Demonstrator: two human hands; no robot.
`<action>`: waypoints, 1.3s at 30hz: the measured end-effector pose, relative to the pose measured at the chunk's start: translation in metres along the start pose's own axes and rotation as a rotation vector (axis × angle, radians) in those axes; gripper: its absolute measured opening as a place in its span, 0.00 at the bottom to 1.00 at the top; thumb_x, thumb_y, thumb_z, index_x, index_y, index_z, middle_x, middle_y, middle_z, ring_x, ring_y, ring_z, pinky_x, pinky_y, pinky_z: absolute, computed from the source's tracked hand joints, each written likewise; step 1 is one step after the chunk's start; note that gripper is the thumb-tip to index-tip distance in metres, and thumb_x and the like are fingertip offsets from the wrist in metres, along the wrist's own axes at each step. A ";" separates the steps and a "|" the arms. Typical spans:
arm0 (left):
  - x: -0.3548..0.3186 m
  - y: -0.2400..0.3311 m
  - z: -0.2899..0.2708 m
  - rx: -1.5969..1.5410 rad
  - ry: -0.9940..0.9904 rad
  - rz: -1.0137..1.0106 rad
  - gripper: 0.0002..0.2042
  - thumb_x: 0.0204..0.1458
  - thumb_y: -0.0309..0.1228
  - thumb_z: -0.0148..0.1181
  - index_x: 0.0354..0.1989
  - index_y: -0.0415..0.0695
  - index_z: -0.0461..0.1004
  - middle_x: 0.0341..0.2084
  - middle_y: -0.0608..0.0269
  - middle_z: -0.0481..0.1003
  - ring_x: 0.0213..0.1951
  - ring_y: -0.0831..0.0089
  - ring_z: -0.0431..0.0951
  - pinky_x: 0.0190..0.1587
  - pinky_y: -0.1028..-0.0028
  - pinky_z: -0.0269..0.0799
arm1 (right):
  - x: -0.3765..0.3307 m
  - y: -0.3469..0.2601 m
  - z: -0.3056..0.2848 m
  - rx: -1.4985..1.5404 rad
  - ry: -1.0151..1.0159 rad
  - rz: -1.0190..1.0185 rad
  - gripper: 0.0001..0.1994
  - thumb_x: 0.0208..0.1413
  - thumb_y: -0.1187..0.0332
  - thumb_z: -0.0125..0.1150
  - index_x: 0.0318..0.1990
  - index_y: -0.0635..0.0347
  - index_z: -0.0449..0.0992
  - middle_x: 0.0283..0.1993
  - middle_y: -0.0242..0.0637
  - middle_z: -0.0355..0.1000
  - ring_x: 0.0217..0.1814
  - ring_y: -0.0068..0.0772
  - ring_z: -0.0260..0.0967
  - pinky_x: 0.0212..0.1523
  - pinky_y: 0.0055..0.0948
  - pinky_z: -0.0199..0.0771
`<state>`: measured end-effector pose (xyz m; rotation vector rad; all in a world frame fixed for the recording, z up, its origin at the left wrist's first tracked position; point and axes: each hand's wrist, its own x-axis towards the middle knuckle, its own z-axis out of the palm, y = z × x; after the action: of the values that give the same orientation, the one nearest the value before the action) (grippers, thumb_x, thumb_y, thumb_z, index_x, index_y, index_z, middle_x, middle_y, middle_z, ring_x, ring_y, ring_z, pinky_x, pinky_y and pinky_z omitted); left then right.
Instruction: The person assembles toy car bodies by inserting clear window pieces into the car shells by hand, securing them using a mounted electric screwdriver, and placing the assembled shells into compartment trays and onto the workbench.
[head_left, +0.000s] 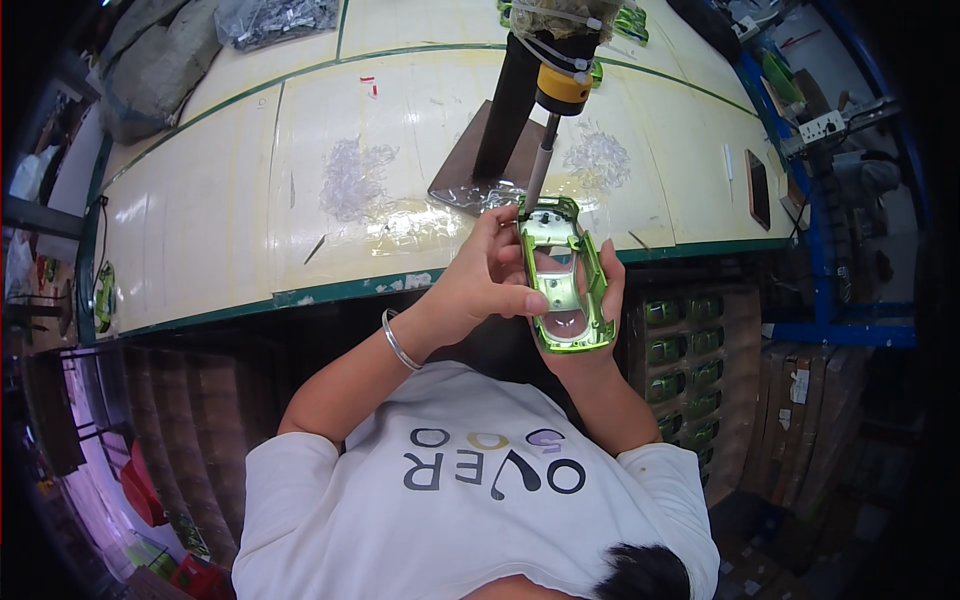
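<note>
A shiny green toy car body shell (585, 262), its hollow inside facing up, is held at the table's front edge. My left hand (470, 290) grips its left side, the thumb pressed on the inside near the window opening. From below and the right, my right hand (582, 368) is wrapped round the shell, partly hidden by it. Above stands a fixed tool with a yellow collar (564, 88) and a slim grey shaft (541, 175). The shaft's tip meets the far left corner of the shell; whether it touches is hard to tell.
The tool's dark stand rises from a brown base plate (462, 150). Loose piles of clear plastic bits (357, 178) lie either side. A phone (759, 190) rests at the right. Below right, a stacked carton (735, 370) holds several green shells. A blue frame (845, 335) borders the right.
</note>
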<state>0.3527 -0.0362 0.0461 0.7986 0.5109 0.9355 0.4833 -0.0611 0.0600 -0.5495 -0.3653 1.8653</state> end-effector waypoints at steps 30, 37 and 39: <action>-0.028 -0.006 -0.002 0.232 -0.012 0.140 0.50 0.31 0.30 0.67 0.57 0.42 0.33 0.47 0.53 0.58 0.51 0.65 0.59 0.48 0.68 0.58 | 0.025 -0.015 -0.035 0.437 -0.321 0.373 0.29 0.52 0.49 0.30 0.45 0.70 0.61 0.43 0.51 0.63 0.28 0.37 0.61 0.09 0.25 0.58; -0.030 -0.003 0.001 0.335 -0.092 0.197 0.53 0.30 0.32 0.68 0.58 0.42 0.29 0.50 0.50 0.55 0.53 0.63 0.57 0.49 0.67 0.58 | 0.034 -0.017 -0.044 0.502 -0.580 0.438 0.31 0.53 0.48 0.29 0.48 0.71 0.59 0.39 0.56 0.63 0.25 0.36 0.60 0.11 0.26 0.60; -0.031 -0.002 0.001 0.346 -0.094 0.199 0.53 0.30 0.32 0.68 0.58 0.42 0.28 0.50 0.50 0.55 0.53 0.63 0.56 0.49 0.67 0.58 | 0.029 -0.020 -0.033 0.447 -0.418 0.428 0.31 0.52 0.47 0.30 0.48 0.69 0.60 0.30 0.52 0.63 0.17 0.30 0.55 0.09 0.23 0.58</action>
<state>0.3381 -0.0638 0.0466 1.2178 0.5245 0.9999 0.5085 -0.0274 0.0364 0.0836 -0.0902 2.3888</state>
